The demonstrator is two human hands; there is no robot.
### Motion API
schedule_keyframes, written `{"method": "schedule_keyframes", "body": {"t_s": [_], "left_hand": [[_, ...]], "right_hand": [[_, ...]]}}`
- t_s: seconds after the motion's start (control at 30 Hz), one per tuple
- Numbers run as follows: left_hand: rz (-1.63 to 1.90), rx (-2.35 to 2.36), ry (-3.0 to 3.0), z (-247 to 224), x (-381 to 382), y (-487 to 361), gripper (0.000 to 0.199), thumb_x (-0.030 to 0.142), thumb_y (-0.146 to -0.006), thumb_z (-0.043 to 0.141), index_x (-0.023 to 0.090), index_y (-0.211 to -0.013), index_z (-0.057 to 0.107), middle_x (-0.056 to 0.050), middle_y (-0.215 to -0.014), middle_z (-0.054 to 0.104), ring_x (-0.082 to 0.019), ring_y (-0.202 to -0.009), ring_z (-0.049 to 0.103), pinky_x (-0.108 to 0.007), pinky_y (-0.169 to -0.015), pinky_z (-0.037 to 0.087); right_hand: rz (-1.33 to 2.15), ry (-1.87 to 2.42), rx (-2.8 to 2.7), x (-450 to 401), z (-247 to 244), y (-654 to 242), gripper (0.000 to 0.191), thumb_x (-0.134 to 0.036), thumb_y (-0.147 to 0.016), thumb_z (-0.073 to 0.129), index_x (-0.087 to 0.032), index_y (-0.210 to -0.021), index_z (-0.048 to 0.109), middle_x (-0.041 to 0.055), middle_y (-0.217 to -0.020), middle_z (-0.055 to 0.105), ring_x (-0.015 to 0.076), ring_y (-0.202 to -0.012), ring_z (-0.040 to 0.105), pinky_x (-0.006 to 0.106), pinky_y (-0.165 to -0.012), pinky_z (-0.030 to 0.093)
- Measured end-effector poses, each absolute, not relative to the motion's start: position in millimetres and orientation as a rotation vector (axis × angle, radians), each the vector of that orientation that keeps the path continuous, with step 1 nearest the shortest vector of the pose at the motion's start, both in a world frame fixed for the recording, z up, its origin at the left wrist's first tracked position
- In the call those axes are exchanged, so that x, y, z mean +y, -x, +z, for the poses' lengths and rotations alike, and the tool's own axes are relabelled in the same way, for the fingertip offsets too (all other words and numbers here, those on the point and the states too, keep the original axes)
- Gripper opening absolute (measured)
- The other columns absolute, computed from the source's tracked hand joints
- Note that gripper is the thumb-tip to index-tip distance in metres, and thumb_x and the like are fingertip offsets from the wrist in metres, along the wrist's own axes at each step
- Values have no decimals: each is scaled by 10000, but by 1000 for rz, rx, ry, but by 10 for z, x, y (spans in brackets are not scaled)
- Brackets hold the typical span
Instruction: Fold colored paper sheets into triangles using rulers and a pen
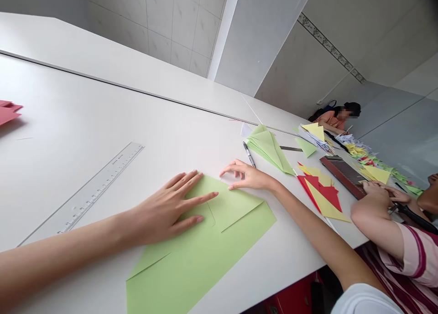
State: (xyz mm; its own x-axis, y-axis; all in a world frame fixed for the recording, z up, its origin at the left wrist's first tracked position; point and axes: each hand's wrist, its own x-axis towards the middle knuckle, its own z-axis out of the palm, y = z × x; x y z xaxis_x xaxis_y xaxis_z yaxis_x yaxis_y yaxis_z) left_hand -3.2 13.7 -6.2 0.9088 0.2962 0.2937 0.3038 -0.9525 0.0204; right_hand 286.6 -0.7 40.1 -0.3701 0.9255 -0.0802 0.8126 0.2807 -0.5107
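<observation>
A sheet of light green paper (205, 259) lies on the white table, with a folded flap of the same colour along its upper side. My left hand (171, 204) rests flat on the flap's left part, fingers spread. Just over the paper's upper right edge is my right hand (248, 175), its fingers loosely curved and thumb apart, with nothing between them. I cannot tell if its fingertips touch the paper. Beyond my left forearm lies a clear plastic ruler (102, 188), partly hidden by the arm. A pen (249, 154) lies beyond my right hand.
A stack of folded green paper (268, 147) sits beside the pen. Farther right are red and yellow papers (323, 193) and a paper cutter (344, 172) near a co-worker's arms (379, 204). Red paper (8, 112) shows at far left. Another person (337, 118) sits at the far end.
</observation>
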Motion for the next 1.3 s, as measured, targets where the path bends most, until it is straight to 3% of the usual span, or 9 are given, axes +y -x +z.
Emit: {"method": "schedule_keyframes", "body": {"t_s": [0.17, 0.33, 0.43, 0.63, 0.8, 0.97, 1.1, 1.2, 1.3], "left_hand": [[-517, -518, 3011, -106, 141, 25, 576, 477, -1003, 365, 362, -1524, 149, -166, -1544, 271, -376, -1409, 284, -553, -1082, 363], [-538, -550, 3016, -133, 131, 29, 578, 479, -1007, 346, 333, -1530, 148, -160, -1543, 281, -367, -1404, 301, -535, -1089, 363], [-522, -555, 3024, -140, 131, 27, 579, 481, -1006, 341, 326, -1531, 153, -157, -1541, 287, -363, -1412, 283, -539, -1096, 355], [-507, -586, 3040, -143, 131, 23, 566, 488, -1005, 335, 322, -1526, 188, -140, -1545, 288, -349, -1421, 269, -533, -1113, 332], [-509, -641, 3025, -138, 117, 7, 562, 485, -1001, 340, 304, -1522, 228, -135, -1534, 315, -339, -1418, 284, -507, -1102, 360], [-538, -731, 2980, -167, 135, 6, 507, 381, -1010, 305, 189, -1475, 369, -160, -1514, 346, -332, -1402, 324, -508, -1128, 324], [-547, -762, 2949, -158, 125, 8, 501, 361, -994, 320, 117, -1407, 463, -181, -1488, 382, -332, -1372, 378, -510, -1128, 324], [-557, -776, 2931, -140, 104, 7, 485, 349, -980, 344, 132, -1392, 480, -168, -1463, 424, -320, -1349, 414, -501, -1117, 343], [-583, -813, 2894, -143, 93, 10, 471, 351, -979, 347, 138, -1369, 505, -168, -1442, 451, -320, -1326, 441, -493, -1102, 363]], "right_hand": [[849, 1529, -2279, 55, 350, -2794, 95, -308, -815, 669, -215, -819, 655, 7, -947, 562, 117, -748, 532, 250, -709, 465], [844, 1550, -2206, -17, 369, -2895, 123, -318, -841, 618, -205, -891, 625, 18, -974, 588, 131, -820, 555, 253, -747, 446], [777, 1595, -2183, -76, 365, -2892, 208, -400, -901, 530, -215, -961, 602, 0, -872, 574, 126, -729, 511, 250, -679, 415], [574, 1599, -2249, 24, 322, -2686, 277, -273, -889, 504, -203, -629, 443, -55, -607, 410, 109, -586, 334, 255, -589, 254], [449, 1633, -2142, 357, 417, -2665, 300, -249, -852, 525, -203, -578, 410, -58, -539, 420, 102, -535, 359, 249, -556, 268], [324, 1712, -1818, 869, 591, -2717, 312, -330, -979, 284, -184, -923, 554, 40, -839, 656, 107, -648, 599, 219, -612, 448], [389, 1779, -1794, 1049, 637, -2734, 369, -339, -975, 347, -162, -1264, 495, 130, -1183, 655, 154, -900, 692, 286, -780, 537], [397, 1829, -1871, 904, 559, -2720, 444, -298, -940, 436, -159, -1360, 471, 143, -1321, 595, 216, -1155, 616, 382, -996, 467], [373, 1849, -1971, 564, 431, -2645, 562, -322, -952, 417, -175, -1487, 327, 116, -1515, 393, 241, -1395, 380, 440, -1146, 304]]}}
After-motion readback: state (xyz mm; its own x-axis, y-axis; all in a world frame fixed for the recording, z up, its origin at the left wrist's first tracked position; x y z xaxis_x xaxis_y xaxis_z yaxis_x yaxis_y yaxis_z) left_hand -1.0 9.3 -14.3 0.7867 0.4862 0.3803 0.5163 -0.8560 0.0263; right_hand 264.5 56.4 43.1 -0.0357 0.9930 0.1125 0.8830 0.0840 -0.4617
